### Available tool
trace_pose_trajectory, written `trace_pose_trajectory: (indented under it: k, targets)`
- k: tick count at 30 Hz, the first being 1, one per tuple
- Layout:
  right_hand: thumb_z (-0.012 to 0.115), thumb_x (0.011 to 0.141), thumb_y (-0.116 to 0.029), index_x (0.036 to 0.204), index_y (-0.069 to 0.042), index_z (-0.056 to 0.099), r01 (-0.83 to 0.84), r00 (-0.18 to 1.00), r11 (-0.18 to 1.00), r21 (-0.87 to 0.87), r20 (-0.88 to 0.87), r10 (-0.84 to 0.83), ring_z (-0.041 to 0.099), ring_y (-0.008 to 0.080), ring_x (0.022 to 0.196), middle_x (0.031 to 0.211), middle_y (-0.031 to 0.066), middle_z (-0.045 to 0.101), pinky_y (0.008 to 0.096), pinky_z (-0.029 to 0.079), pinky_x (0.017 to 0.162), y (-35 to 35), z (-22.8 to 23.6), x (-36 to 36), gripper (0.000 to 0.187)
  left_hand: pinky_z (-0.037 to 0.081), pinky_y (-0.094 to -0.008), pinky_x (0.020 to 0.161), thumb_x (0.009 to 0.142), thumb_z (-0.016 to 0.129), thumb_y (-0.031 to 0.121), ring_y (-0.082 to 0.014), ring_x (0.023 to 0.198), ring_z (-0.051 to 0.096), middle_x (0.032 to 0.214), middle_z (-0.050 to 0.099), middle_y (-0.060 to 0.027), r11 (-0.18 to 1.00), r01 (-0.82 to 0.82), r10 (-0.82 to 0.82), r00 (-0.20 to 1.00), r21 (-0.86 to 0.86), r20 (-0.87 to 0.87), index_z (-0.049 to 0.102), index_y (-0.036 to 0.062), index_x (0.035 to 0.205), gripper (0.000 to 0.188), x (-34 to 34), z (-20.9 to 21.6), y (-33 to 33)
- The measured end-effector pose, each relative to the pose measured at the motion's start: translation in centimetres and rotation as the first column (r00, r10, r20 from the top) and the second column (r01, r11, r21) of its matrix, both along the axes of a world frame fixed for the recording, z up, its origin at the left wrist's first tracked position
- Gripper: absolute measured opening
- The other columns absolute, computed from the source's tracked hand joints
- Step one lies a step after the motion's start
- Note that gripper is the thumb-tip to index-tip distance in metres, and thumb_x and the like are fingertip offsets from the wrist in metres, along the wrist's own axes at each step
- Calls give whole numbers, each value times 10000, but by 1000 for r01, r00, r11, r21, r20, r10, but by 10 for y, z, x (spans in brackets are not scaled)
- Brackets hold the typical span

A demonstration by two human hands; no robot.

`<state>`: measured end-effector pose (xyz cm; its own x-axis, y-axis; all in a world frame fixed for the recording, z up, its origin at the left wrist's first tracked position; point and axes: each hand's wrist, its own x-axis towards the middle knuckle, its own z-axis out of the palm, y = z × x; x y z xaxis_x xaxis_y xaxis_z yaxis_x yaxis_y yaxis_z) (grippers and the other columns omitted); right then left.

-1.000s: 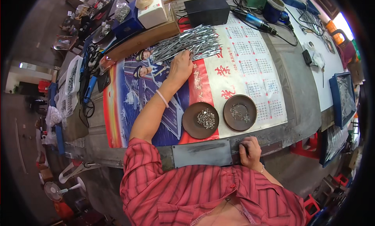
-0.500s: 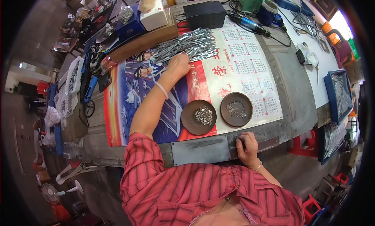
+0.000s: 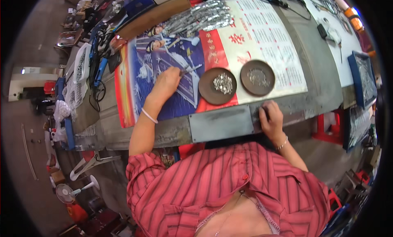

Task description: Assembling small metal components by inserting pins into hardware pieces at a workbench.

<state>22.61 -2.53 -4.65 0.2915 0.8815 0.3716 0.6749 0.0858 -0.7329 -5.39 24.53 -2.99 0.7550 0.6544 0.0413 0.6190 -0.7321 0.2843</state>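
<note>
The left hand [image 3: 166,84] holds a metal piece [image 3: 194,69] above the poster [image 3: 284,69]; metal strips [image 3: 200,19] lie piled beyond. The right hand [image 3: 272,119] curls at the worktop's [image 3: 321,75] edge. The left dish [image 3: 207,88] holds silvery bits [image 3: 223,83], the right dish [image 3: 258,91] wiry bits [image 3: 255,77].

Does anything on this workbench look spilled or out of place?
Nothing looks spilled: the small silver pieces sit inside the left round brown dish. Only the loose heap of slim silver metal strips looks slightly untidy, its ends uneven.

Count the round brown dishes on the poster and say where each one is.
2. The left dish holds small silvery pieces; the right dish, just beside it, holds thin wire-like pieces. Both show whole.
</note>
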Motion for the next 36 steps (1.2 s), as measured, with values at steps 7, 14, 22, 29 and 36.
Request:
trace_pose_trajectory:
  k: [7,14,22,29,36]
  targets:
    - [588,815,-54,886,11,552,49,999,998,-37,-18,-50,554,335,734,833,161,556,394,439,657,22,29,22,103,477,-425,697,820,605,51,-368,820,604,931,607,-172,990,-107,77,953,88,293,591,-8,1027,215,2,39,-37]
    - [592,820,-99,952,-31,571,-73,905,975,-209,397,153,569,298,833,884,120,556,372,418,753,81,24,68,149,476,-284,599,824,604,14,-161,648,599,755,604,-98,913,-173,352,793,-370,497,574,-4,1121,299,-3,54,-139]
    - [550,727,-41,807,-30,547,-188,476,822,-537,682,555,581,266,860,848,117,569,378,417,767,134,30,72,80,443,-217,548,881,582,66,-71,586,547,742,619,-39,621,85,612,569,-779,549,590,-22,1114,249,0,35,-209]
    - [588,682,-49,789,-17,556,-258,293,678,-689,613,734,597,295,833,845,143,590,389,454,750,151,36,74,116,417,-204,522,903,554,81,-46,582,514,738,606,-32,581,170,627,530,-796,570,594,-11,1104,224,25,40,-218]
    - [590,764,-50,851,4,454,-375,839,813,-445,210,502,533,365,690,708,187,530,407,428,636,118,55,83,170,464,-217,641,933,527,82,-93,779,595,856,607,-46,505,193,663,537,-841,522,558,-32,1129,229,28,33,-213]
